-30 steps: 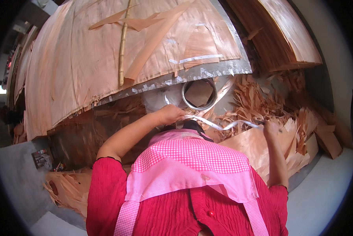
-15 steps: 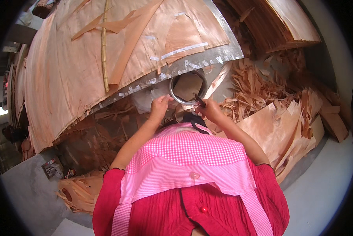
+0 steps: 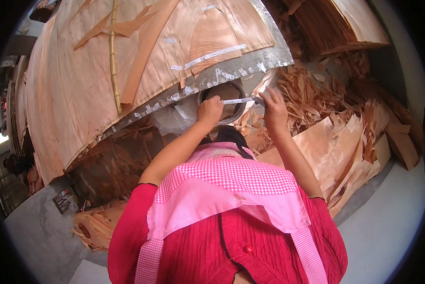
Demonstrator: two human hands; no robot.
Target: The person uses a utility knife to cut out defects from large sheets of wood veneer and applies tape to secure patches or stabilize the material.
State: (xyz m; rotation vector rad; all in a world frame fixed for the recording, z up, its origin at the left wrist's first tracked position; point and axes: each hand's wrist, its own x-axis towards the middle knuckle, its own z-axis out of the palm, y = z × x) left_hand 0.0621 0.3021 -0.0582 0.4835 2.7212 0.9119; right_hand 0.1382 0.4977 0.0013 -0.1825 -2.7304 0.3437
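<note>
A white strip of tape [image 3: 237, 101] is stretched level between my hands, over a round metal-rimmed basin [image 3: 242, 88]. My left hand [image 3: 209, 111] pinches the strip's left end. In my right hand [image 3: 276, 111] is a dark tool [image 3: 259, 101], held against the strip's other end; its exact kind cannot be made out, and the fingers are slightly blurred. Just beyond, a thin wood veneer sheet [image 3: 151, 61] covers a metal-edged table, with a longer white tape strip [image 3: 214, 56] across a patch on it.
Short tape pieces line the table's metal edge [image 3: 255, 66]. A thin bamboo stick [image 3: 113, 61] and loose veneer strips lie on the sheet. Veneer scraps [image 3: 312, 97] heap on the right, below a thick veneer stack [image 3: 335, 28]. Clear plastic [image 3: 174, 118] hangs left of the basin.
Both hands have risen toward the table edge, and the right has moved rightward from the basin's rim with the dark tool. The white strip now spans between them.
</note>
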